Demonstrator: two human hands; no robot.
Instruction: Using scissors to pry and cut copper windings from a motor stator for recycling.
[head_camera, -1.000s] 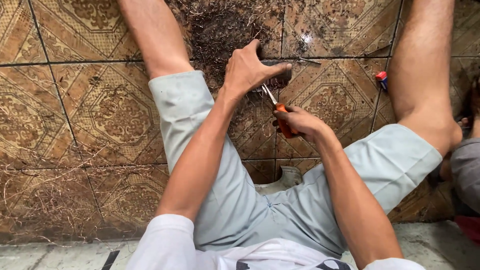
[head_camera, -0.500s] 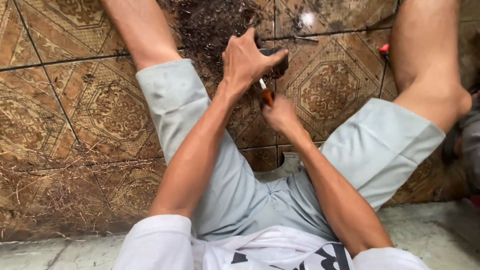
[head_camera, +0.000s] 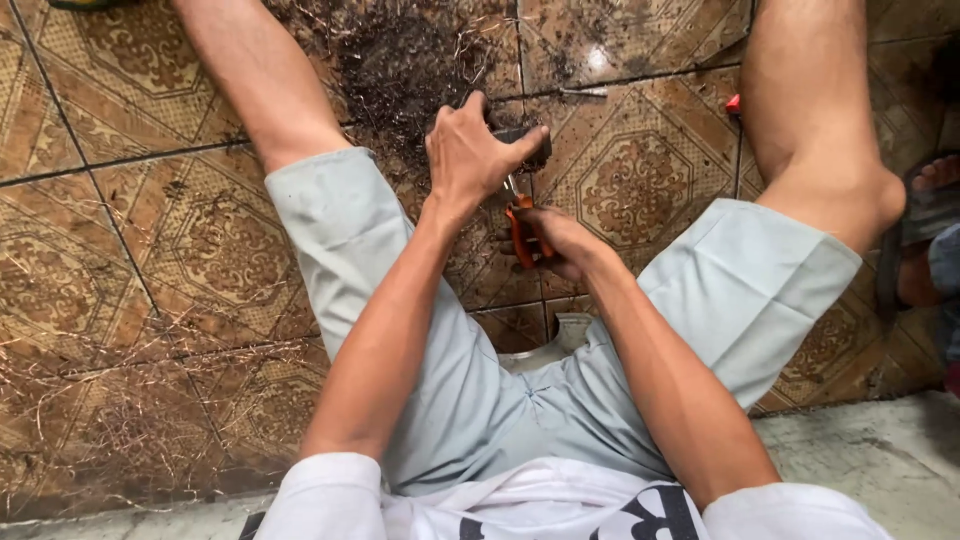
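head view looks down on a seated person with legs spread on the patterned tile floor (head_camera: 130, 250). left hand (head_camera: 470, 155) pinches a small dark block (head_camera: 522, 138) between thumb and fingers, held above the floor. just below it, right hand (head_camera: 560, 245) is wrapped around orange-handled cutters (head_camera: 520, 225), whose metal tip points up at the block. dark debris (head_camera: 400, 70) lies scattered beyond.
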